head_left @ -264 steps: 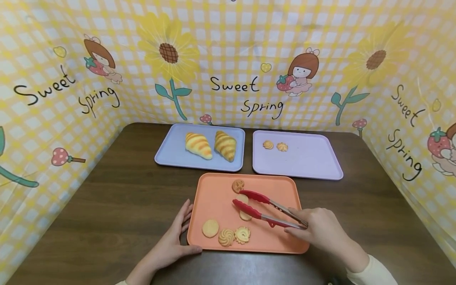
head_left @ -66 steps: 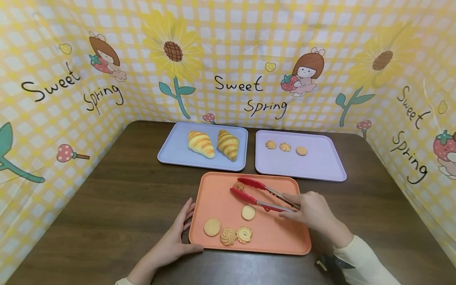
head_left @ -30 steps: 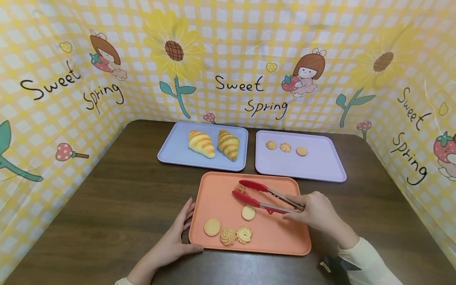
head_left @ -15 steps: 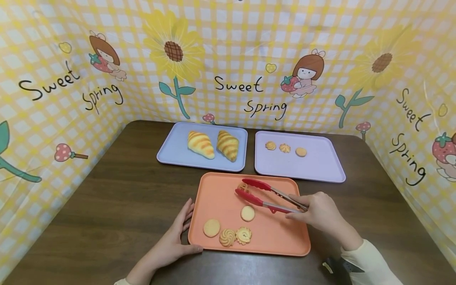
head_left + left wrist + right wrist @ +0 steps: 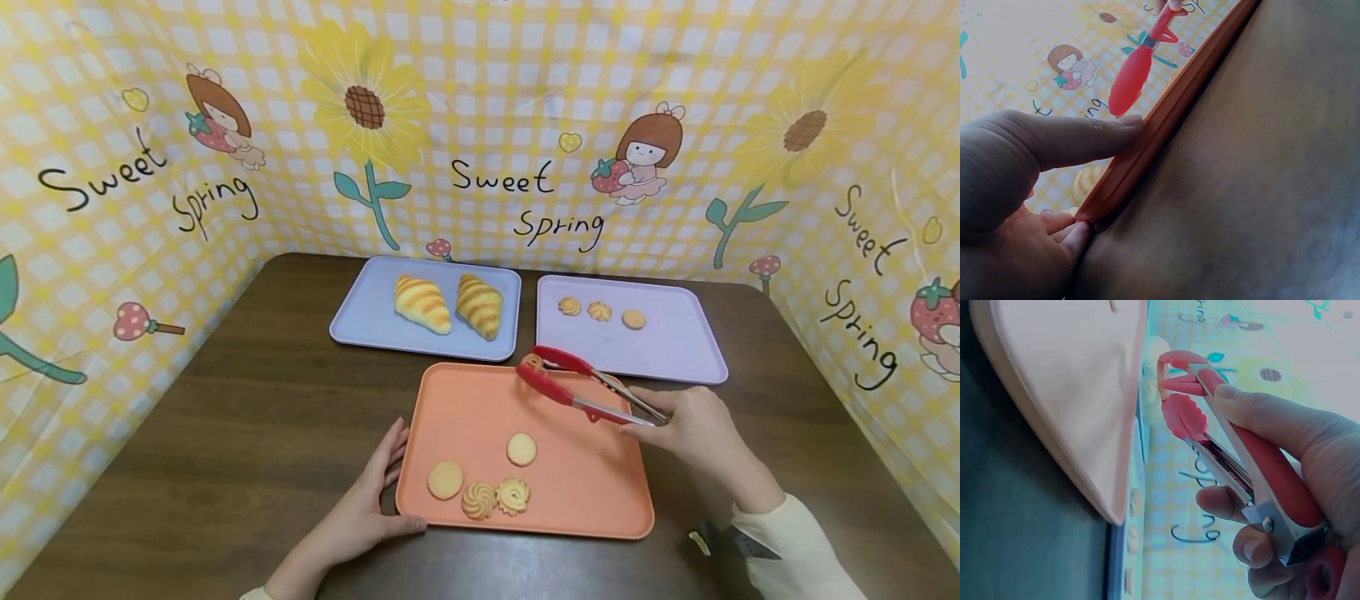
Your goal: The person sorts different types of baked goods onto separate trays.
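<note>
My right hand (image 5: pixel 697 429) grips red-tipped metal tongs (image 5: pixel 555 387), which pinch a small brown cookie (image 5: pixel 533 362) with a knotted pattern. The cookie is raised above the back rim of the orange tray (image 5: pixel 570 508); the right wrist view shows it edge-on between the tong heads (image 5: pixel 1185 415). My left hand (image 5: pixel 367 496) rests at the tray's front left corner, thumb on the front rim and fingers extended along the left side. On that tray lie a pale round cookie (image 5: pixel 522 449), a larger round one (image 5: pixel 446 481), a swirl cookie (image 5: pixel 479 500) and a ruffled cookie (image 5: pixel 513 496).
Behind stands a blue tray (image 5: pixel 360 325) with two croissants (image 5: pixel 422 305). To its right a lilac tray (image 5: pixel 667 354) bears a row of 3 small cookies (image 5: pixel 600 311). A dark object (image 5: pixel 723 542) lies by the right sleeve. Patterned cloth (image 5: pixel 495 100) walls the table.
Since 8.8 s ago, a round cookie has appeared on the lilac tray. Within the last second the tongs have closed on the knotted cookie and lifted it up and right. The left hand stays put.
</note>
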